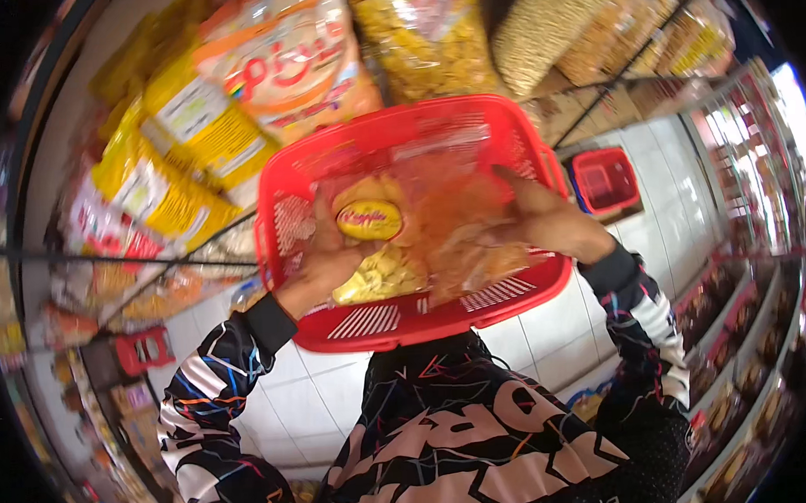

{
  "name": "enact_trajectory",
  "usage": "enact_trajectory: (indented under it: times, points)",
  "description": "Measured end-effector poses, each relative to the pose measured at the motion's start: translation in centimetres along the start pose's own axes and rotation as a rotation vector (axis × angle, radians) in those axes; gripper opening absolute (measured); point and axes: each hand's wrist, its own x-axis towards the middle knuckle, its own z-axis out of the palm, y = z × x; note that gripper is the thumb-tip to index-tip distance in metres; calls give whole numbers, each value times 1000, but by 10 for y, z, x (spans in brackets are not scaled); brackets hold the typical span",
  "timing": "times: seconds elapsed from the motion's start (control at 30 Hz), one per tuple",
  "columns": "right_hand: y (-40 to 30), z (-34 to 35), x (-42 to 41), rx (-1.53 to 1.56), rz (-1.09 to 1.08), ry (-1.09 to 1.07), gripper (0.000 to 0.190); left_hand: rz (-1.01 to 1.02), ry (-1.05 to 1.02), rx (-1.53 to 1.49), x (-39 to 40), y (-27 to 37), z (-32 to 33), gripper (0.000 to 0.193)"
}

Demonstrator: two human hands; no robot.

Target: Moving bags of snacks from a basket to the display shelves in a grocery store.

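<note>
A red plastic shopping basket (397, 127) is in front of my body, slightly tilted. Inside it, on the left, lies a clear bag of yellow snacks (384, 276) with a yellow oval label. My left hand (326, 258) reaches into the basket and grips this bag's left side, thumb on top. Beside it is a clear bag of orange-brown snacks (455, 215). My right hand (543, 215) holds that bag at its right side; its fingers are blurred and partly hidden by the film.
Beyond the basket, a shelf holds a large orange-and-white snack bag (294, 74), yellow packets (202, 125) and a clear bag of yellow chips (424, 41). Another red basket (605, 180) stands at right, a red plastic stool (144, 350) at left. Racks of packaged goods (738, 365) line the right side.
</note>
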Motion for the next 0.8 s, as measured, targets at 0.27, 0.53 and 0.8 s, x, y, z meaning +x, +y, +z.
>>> enact_trajectory:
  times: [0.27, 0.53, 0.8]
  points:
    - [-67, 92, -54, -53, -268, 282, 96, 251, 212, -379, -149, 35, -88, 90]
    - [-83, 317, -43, -48, -398, -29, 126, 428, 785, -497, -385, -55, -160, 96]
    - [-39, 457, 80, 90, -200, -729, 123, 302, 1528, -572, -457, -110, -121, 97]
